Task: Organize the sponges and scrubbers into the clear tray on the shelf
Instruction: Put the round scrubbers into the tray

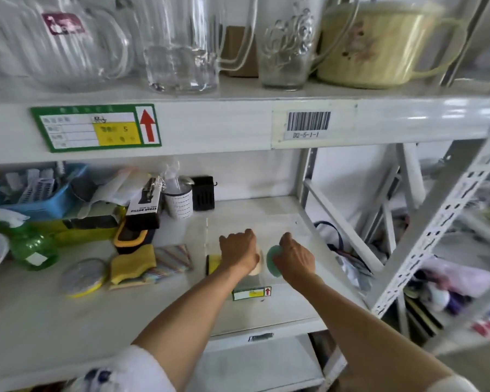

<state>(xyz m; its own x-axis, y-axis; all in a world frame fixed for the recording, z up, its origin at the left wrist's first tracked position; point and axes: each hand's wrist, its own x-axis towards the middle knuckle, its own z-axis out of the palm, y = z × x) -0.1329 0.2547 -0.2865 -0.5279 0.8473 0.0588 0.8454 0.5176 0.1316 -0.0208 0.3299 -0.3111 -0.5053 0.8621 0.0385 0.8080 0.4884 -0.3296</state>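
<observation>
A clear tray (292, 222) sits on the white shelf, right of centre. Both my hands are inside it. My left hand (239, 250) is closed on a cream-coloured round scrubber (257, 267). My right hand (294, 257) grips a pale green round scrubber (272, 263) standing on edge. A yellow sponge with a dark side (212, 263) stands at the tray's left wall. Left of the tray, loose on the shelf, lie a yellow sponge (132, 265), a striped cloth pad (171, 261), a round grey-and-yellow scrubber (81, 275) and a black-and-orange sponge (130, 236).
A green spray bottle (29, 247), a blue basket (37, 193), a boxed spray bottle (146, 203) and a white cup (178, 200) crowd the shelf's back left. Glass jugs (181, 46) stand on the upper shelf. Metal shelf uprights (436, 236) rise at the right.
</observation>
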